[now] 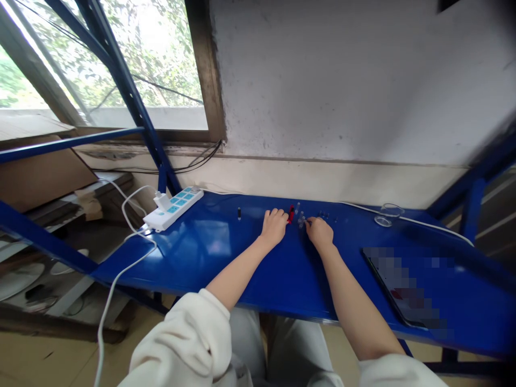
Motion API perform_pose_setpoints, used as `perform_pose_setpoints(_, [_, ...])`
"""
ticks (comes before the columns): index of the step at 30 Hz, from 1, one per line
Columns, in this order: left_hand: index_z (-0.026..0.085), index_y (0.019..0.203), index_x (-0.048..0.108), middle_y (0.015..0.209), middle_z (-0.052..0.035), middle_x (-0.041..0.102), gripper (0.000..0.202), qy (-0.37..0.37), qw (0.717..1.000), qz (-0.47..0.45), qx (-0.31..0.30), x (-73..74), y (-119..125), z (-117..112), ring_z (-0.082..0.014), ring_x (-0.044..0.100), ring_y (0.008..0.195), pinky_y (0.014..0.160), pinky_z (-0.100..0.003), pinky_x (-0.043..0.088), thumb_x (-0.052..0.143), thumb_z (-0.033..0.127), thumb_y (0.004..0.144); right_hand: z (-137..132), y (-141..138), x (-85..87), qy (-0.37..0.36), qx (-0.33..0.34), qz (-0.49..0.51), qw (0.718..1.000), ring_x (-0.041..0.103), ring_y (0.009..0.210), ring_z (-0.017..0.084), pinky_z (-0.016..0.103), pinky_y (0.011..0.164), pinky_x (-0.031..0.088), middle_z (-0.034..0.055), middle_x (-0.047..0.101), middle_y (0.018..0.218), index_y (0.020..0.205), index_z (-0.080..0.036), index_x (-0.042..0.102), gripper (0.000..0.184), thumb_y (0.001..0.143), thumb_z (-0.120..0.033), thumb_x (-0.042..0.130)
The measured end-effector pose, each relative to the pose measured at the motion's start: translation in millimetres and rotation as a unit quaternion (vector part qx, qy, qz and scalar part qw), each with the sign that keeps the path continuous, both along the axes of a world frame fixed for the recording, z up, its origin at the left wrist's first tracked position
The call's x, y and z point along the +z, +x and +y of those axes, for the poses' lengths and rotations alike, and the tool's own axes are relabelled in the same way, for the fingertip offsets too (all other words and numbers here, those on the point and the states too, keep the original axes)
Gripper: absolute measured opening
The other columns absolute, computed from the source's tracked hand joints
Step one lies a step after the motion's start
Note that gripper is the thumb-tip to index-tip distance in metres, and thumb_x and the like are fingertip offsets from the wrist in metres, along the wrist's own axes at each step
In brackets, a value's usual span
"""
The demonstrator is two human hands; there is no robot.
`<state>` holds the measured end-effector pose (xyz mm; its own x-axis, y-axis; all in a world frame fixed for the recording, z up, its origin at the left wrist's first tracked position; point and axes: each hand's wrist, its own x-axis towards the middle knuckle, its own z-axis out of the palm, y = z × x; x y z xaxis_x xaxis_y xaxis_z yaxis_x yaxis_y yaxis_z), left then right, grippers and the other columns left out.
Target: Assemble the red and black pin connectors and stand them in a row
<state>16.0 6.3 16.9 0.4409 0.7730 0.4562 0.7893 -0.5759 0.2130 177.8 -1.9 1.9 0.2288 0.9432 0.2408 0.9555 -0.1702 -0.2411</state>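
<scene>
My left hand (274,227) rests low over the blue table, back upward, its fingers curled at a small red and black piece (291,214). The hand appears closed on the edge of that piece. Opposite it, my right hand (320,233) has its thumb and fingertips pinched together. What lies in that pinch is too small to make out. Several small clear pieces (301,217) stand between the two hands, close to the right fingertips. A few more tiny clear parts (323,214) lie just behind the right hand.
A short black and clear tube (239,213) stands left of my hands. A white power strip (174,209) with a plugged-in cable sits at the left. At the right are a clear round container (382,220) and a dark tablet-like device (397,290) on the blue table (193,263).
</scene>
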Motion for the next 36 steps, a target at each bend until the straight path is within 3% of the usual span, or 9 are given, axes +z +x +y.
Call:
perform_pose_setpoints(5, [0.02, 0.08, 0.059, 0.079, -0.0062, 0.063, 0.01, -0.048, 0.992, -0.114, 0.027, 6.1, -19.7, 1.1, -0.0229, 0.052, 0.086, 0.079, -0.038, 0.034, 0.049, 0.017, 0.079, -3.5, -0.5, 6.2, 0.026, -0.01, -0.004, 1.0, 0.058, 0.08, 0.02, 0.027, 0.061, 0.041, 0.0116, 0.061, 0.087, 0.085, -0.014, 0.061, 0.022, 0.082, -0.026, 0.043])
perform_pose_setpoints(8, [0.02, 0.08, 0.06, 0.073, -0.0035, 0.064, 0.008, -0.059, 0.977, -0.201, 0.047, 7.3, -36.9, 0.0, -0.0199, 0.055, 0.079, 0.074, -0.034, 0.039, 0.054, 0.019, 0.076, -10.1, -2.1, 17.4, 0.125, -0.033, 0.022, 0.991, 0.055, 0.083, 0.021, 0.028, 0.064, 0.04, 0.0109, 0.06, 0.084, 0.091, -0.014, 0.058, 0.023, 0.083, -0.026, 0.04])
perform_pose_setpoints(11, [0.019, 0.08, 0.061, 0.077, -0.0035, 0.064, 0.008, -0.07, 0.946, -0.311, 0.052, 3.7, -48.9, -2.8, -0.0158, 0.057, 0.075, 0.073, -0.03, 0.043, 0.056, 0.02, 0.074, -19.9, -8.6, 30.7, 0.249, -0.038, 0.081, 0.964, 0.053, 0.082, 0.02, 0.029, 0.069, 0.04, 0.0083, 0.059, 0.077, 0.096, -0.014, 0.054, 0.026, 0.084, -0.031, 0.038])
perform_pose_setpoints(15, [0.017, 0.08, 0.06, 0.077, -0.0044, 0.065, 0.009, -0.111, 0.889, -0.441, 0.051, -4.0, -54.4, -4.7, -0.0144, 0.061, 0.074, 0.074, -0.029, 0.045, 0.058, 0.022, 0.073, -31.1, -27.6, 39.5, 0.334, 0.046, 0.201, 0.92, 0.053, 0.072, 0.015, 0.029, 0.071, 0.041, 0.0064, 0.059, 0.078, 0.093, -0.015, 0.052, 0.027, 0.083, -0.038, 0.042])
perform_pose_setpoints(22, [0.014, 0.08, 0.06, 0.073, -0.0058, 0.066, 0.014, -0.178, 0.819, -0.545, 0.011, -3.1, -55.0, -3.7, -0.0164, 0.063, 0.075, 0.078, -0.031, 0.045, 0.062, 0.023, 0.069, -31.0, -56.9, 30.2, 0.23, 0.196, 0.453, 0.839, 0.058, 0.067, 0.014, 0.026, 0.061, 0.044, 0.0068, 0.065, 0.078, 0.089, -0.017, 0.054, 0.029, 0.076, -0.043, 0.054])
perform_pose_setpoints(29, [0.014, 0.079, 0.061, 0.07, -0.0053, 0.066, 0.017, -0.204, 0.796, -0.57, -0.004, -2.2, -54.3, -5.7, -0.0169, 0.063, 0.074, 0.077, -0.03, 0.044, 0.064, 0.025, 0.067, -22.7, -56.6, 22.6, 0.195, 0.216, 0.556, 0.779, 0.062, 0.07, 0.018, 0.027, 0.057, 0.045, 0.0068, 0.066, 0.072, 0.082, -0.018, 0.056, 0.031, 0.068, -0.045, 0.062])
perform_pose_setpoints(36, [0.015, 0.081, 0.061, 0.071, -0.0047, 0.066, 0.019, -0.285, 0.741, -0.608, -0.009, -0.4, -57.4, -6.2, -0.0148, 0.061, 0.072, 0.068, -0.026, 0.04, 0.066, 0.026, 0.066, -24.9, -55.7, 27.8, 0.155, 0.202, 0.593, 0.764, 0.053, 0.053, 0.011, 0.025, 0.048, 0.04, 0.0055, 0.066, 0.07, 0.079, -0.017, 0.057, 0.03, 0.065, -0.042, 0.065])
